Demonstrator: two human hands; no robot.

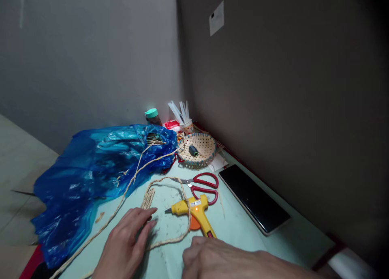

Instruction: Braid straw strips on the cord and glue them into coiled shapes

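Observation:
My left hand (pixel 127 240) lies flat with fingers stretched out on the pale green table (pixel 243 226), pressing a coiled piece of braided straw rope (pixel 148 198). The rope (pixel 170 241) loops round to the right and also trails off toward the blue bag. My right hand (pixel 219 258) rests knuckles-up at the lower edge, fingers curled under and hidden, just below the handle of a yellow hot glue gun (pixel 194 210) with a lit orange lamp. Red-handled scissors (pixel 202 184) lie just behind the glue gun.
A crumpled blue plastic bag (pixel 97 169) fills the table's left side. A small woven basket (pixel 199 149) holds a dark thread spool. Behind it stand a cup of glue sticks (pixel 186 123) and a green-capped bottle (pixel 152 116). A black phone (pixel 253 198) lies by the right wall.

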